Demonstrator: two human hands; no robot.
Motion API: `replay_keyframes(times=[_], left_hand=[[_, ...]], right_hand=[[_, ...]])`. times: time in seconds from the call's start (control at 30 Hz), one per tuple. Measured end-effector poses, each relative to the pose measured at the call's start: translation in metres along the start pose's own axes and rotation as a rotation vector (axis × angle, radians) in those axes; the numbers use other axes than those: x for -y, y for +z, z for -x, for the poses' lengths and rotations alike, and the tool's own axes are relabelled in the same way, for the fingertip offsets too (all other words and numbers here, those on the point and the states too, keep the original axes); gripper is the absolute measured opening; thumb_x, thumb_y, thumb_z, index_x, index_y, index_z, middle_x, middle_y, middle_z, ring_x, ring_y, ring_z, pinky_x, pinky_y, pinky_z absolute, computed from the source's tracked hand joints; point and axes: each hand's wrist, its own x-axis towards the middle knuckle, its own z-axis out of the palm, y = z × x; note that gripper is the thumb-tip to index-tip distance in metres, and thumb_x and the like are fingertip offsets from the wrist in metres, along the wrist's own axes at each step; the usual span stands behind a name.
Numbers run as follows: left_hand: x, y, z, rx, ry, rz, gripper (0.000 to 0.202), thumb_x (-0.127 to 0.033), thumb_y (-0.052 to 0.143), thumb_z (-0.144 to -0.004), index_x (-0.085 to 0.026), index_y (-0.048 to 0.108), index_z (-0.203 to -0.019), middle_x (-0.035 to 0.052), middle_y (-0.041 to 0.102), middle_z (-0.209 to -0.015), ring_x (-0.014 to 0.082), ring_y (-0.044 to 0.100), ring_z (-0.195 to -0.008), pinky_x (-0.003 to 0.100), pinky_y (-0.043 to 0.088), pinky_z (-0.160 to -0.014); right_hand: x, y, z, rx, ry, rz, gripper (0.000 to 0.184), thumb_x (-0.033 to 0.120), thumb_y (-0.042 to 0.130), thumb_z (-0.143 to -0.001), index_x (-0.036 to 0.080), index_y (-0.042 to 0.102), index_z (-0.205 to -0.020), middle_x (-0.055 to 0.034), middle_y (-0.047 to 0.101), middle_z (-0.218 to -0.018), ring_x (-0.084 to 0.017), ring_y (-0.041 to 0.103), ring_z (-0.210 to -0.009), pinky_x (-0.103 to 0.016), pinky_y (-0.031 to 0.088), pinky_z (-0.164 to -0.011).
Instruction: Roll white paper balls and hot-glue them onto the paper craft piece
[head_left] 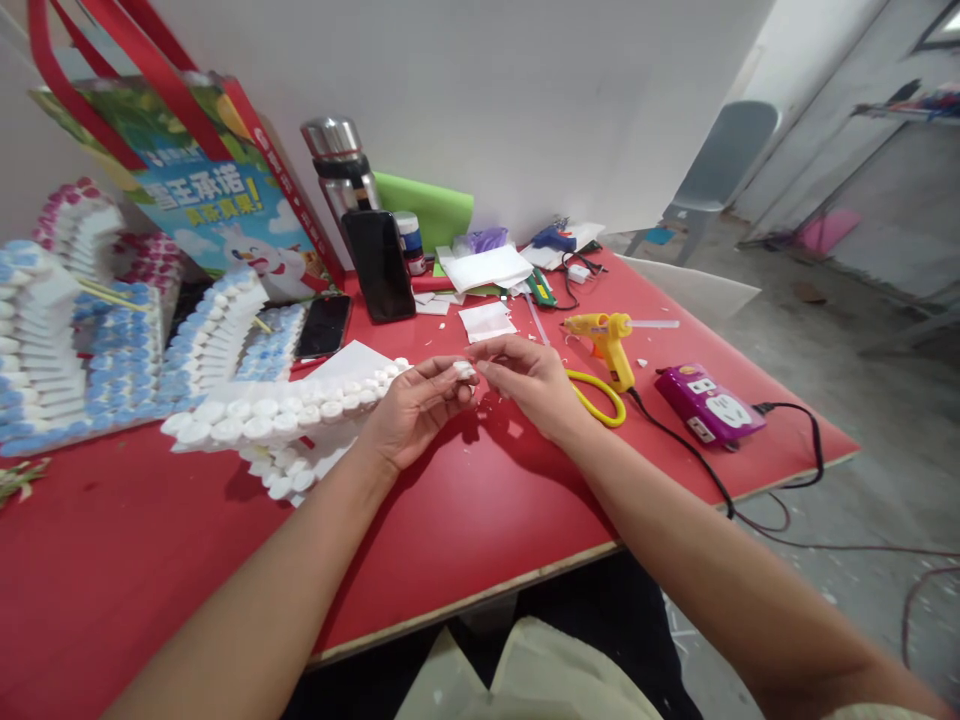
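Note:
My left hand (416,405) and my right hand (525,378) meet over the red table (465,520), both pinching a small white bottle cap (465,371) between their fingertips. Just left of my left hand lies a white structure of glued bottle caps (277,420), its end touching my left wrist area. A yellow hot glue gun (611,345) stands to the right of my right hand, with yellow-handled scissors (600,400) beneath it.
A purple power strip (709,403) with black cords lies at the right. A blue-and-white cap model (97,330), a printed shopping bag (202,200), a steel flask (341,165), two phones (379,265), paper scraps and tools crowd the back. A grey chair (712,170) stands beyond.

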Motion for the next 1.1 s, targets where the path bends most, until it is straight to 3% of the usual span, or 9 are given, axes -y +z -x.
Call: replay_keyframes(times=[0.2, 0.37, 0.7, 1.1], left_hand=[[0.002, 0.002, -0.001, -0.022, 0.08, -0.048, 0.02, -0.016, 0.078, -0.078, -0.016, 0.07, -0.096, 0.0032, 0.071, -0.08, 0.0098, 0.063, -0.063, 0.025, 0.057, -0.069], [0.003, 0.003, 0.0, -0.041, 0.085, -0.111, 0.02, -0.02, 0.081, -0.077, -0.016, 0.067, -0.091, 0.0021, 0.069, -0.077, 0.0089, 0.059, -0.058, 0.026, 0.056, -0.064], [0.006, 0.001, -0.002, -0.094, 0.09, -0.171, 0.027, -0.033, 0.083, -0.077, -0.014, 0.064, -0.08, -0.0002, 0.061, -0.063, 0.0066, 0.048, -0.052, 0.02, 0.046, -0.053], [0.006, 0.005, -0.001, -0.113, 0.093, -0.318, 0.033, -0.042, 0.081, -0.077, -0.014, 0.063, -0.078, 0.0003, 0.063, -0.064, 0.0046, 0.042, -0.044, 0.021, 0.039, -0.047]], right_hand=[[0.002, 0.003, 0.005, -0.002, -0.191, 0.244, 0.016, 0.016, 0.061, -0.085, 0.021, 0.074, -0.092, -0.0031, 0.068, -0.091, -0.013, 0.061, -0.077, -0.027, 0.047, -0.065], [-0.001, 0.003, 0.007, -0.001, -0.323, 0.417, 0.016, 0.014, 0.058, -0.087, 0.02, 0.072, -0.091, -0.0029, 0.066, -0.088, -0.013, 0.059, -0.074, -0.026, 0.046, -0.063], [-0.007, 0.002, 0.006, 0.002, -0.428, 0.547, 0.018, 0.013, 0.055, -0.087, 0.019, 0.071, -0.09, -0.004, 0.067, -0.088, -0.014, 0.058, -0.073, -0.027, 0.045, -0.062], [-0.008, -0.001, 0.009, 0.05, -0.473, 0.765, 0.017, 0.016, 0.056, -0.089, 0.02, 0.071, -0.094, -0.0062, 0.068, -0.094, -0.014, 0.059, -0.071, -0.027, 0.045, -0.065]])
